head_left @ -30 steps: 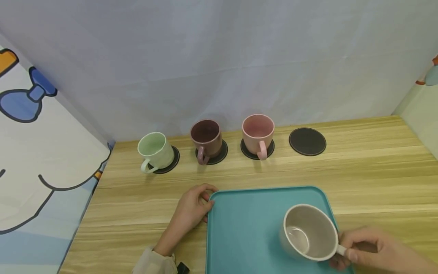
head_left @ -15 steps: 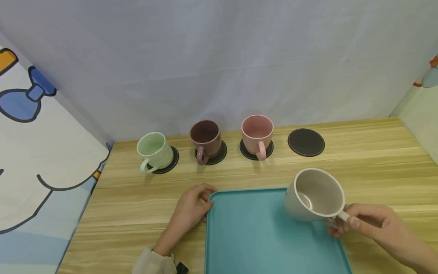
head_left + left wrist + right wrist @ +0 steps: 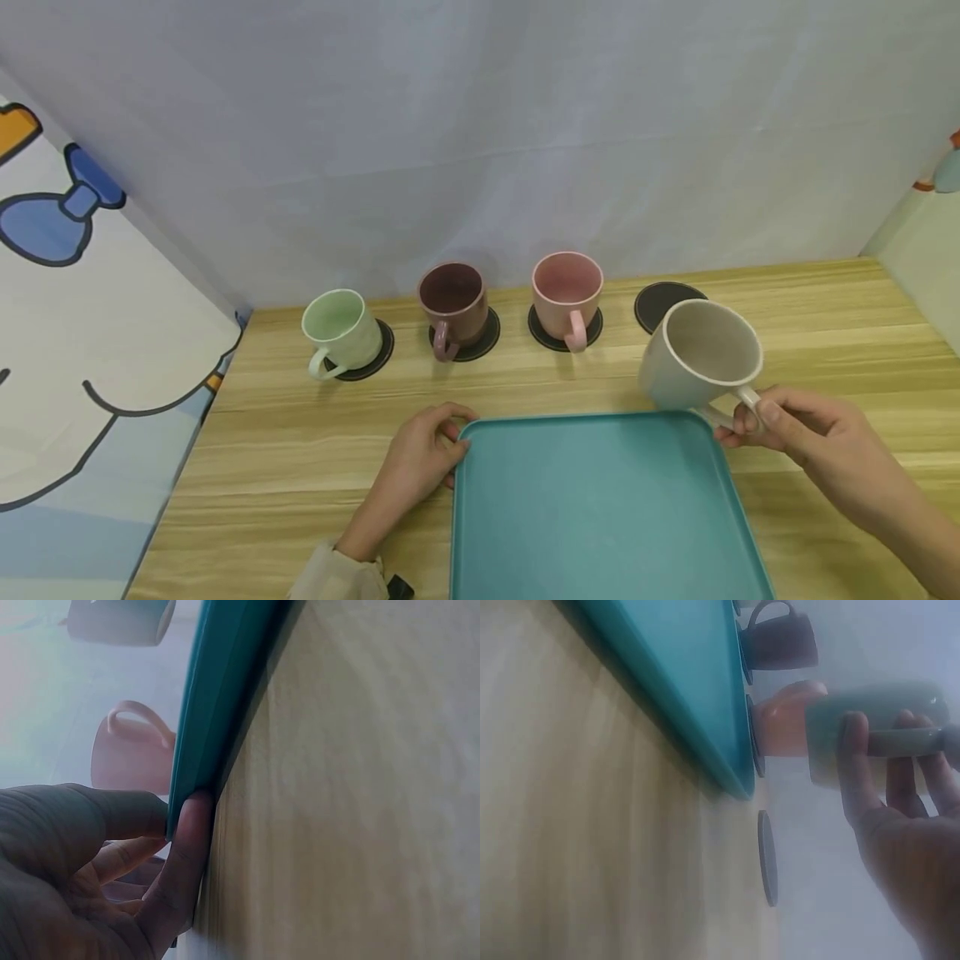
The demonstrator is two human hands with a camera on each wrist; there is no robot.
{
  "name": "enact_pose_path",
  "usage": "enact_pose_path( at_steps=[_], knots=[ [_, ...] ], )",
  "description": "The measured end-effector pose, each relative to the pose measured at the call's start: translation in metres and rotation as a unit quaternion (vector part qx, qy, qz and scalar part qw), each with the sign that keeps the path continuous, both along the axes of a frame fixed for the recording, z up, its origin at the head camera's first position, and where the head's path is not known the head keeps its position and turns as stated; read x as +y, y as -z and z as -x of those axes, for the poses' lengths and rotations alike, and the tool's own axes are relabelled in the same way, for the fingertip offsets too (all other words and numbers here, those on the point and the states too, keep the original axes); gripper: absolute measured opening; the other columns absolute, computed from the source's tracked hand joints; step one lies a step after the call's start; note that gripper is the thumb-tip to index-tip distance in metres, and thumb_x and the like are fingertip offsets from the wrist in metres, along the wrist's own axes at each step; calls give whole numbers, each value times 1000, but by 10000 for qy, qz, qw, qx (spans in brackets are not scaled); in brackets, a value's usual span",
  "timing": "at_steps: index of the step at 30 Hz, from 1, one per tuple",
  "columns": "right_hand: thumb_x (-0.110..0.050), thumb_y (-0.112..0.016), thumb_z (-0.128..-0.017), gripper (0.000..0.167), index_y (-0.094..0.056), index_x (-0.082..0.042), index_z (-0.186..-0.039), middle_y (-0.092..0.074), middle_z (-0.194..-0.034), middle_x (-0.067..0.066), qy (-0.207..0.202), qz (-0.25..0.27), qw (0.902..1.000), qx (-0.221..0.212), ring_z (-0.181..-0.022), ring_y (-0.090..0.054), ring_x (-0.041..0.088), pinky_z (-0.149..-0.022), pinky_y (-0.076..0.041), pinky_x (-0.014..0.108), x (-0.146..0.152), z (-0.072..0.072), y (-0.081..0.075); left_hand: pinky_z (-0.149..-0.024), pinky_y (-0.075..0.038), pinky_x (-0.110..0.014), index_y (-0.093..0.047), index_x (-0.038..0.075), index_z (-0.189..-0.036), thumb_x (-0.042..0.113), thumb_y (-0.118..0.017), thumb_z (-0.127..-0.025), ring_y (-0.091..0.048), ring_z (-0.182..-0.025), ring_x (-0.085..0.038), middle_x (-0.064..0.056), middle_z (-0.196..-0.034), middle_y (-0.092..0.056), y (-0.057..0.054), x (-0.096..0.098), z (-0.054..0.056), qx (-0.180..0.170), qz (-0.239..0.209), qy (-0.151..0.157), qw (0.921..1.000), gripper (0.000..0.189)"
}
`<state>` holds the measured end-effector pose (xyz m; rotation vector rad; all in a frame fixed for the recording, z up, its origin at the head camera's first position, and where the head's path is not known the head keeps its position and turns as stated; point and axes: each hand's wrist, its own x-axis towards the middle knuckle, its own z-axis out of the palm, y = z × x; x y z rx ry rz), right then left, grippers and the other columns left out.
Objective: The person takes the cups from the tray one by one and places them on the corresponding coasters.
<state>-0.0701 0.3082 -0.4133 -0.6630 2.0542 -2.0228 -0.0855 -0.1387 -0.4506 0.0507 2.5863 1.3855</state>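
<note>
My right hand (image 3: pixel 813 437) pinches the handle of a light grey mug (image 3: pixel 678 375), held in the air above the tray's far right corner. The mug tilts a little and overlaps the front of a bare black coaster (image 3: pixel 660 302). In the right wrist view, the fingers (image 3: pixel 855 757) wrap the handle beside the mug's wall. My left hand (image 3: pixel 420 454) holds the far left corner of a teal tray (image 3: pixel 592 508). The left wrist view shows thumb and finger pinching the tray's edge (image 3: pixel 217 697).
Along the back of the wooden table (image 3: pixel 810 333) stand a pale green mug (image 3: pixel 348 337), a dark plum mug (image 3: pixel 459 312) and a pink mug (image 3: pixel 566 300), each on a black coaster. A pale cloth (image 3: pixel 480 125) hangs behind. A cartoon-printed panel (image 3: pixel 97 333) is at the left.
My right hand has carried the grey mug from over the tray away from me, to beyond its far edge near the bare coaster. The left hand and tray have stayed in place.
</note>
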Motion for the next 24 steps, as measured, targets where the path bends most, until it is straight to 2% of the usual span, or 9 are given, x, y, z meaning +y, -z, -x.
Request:
enact_pose_path(
  at_steps=[3, 5, 10, 15, 24],
  knots=[
    [11, -31, -109, 34, -65, 8, -110, -71, -109, 3, 82, 72, 9999, -48, -107, -77, 21, -99, -58, 28, -2, 7, -3, -45, -55, -30, -72, 10, -119, -4, -69, -91, -60, -46, -11, -11, -91, -64, 0, 0, 0, -19, -14, 8, 10000, 31],
    [12, -30, -108, 33, -63, 11, -111, -71, -110, 6, 33, 339, 9994, -25, -108, -76, 23, -100, -58, 29, -3, 12, -2, -46, -55, -30, -72, 10, -119, -4, -69, -92, -60, -46, -11, -11, -91, -64, 0, 0, -1, -44, -22, -1, 10000, 31],
    [14, -29, -108, 34, -63, 13, -113, -70, -111, 9, -63, 782, 9969, 13, -111, -76, 24, -100, -59, 32, -4, 26, 0, -46, -55, -30, -72, 10, -119, -4, -69, -92, -59, -47, -11, -10, -91, -64, 0, 0, 0, -46, 0, -10, 10000, 30],
    [12, -30, -108, 35, -64, 12, -112, -69, -110, 8, -98, 963, 9953, -41, -112, -75, 22, -100, -59, 32, -5, 36, 0, -46, -56, -30, -72, 10, -119, -3, -69, -92, -59, -47, -11, -10, -90, -63, 0, 1, 0, -44, -13, -13, 10000, 30],
    [9, -36, -109, 30, -65, 12, -112, -71, -107, 10, 279, 1146, 9926, -288, -105, -77, 23, -95, -60, 32, -6, 51, 0, -46, -55, -30, -72, 10, -120, -3, -70, -92, -60, -47, -11, -9, -91, -64, -1, 1, -1, -88, 31, -28, 10000, 31]
  ],
)
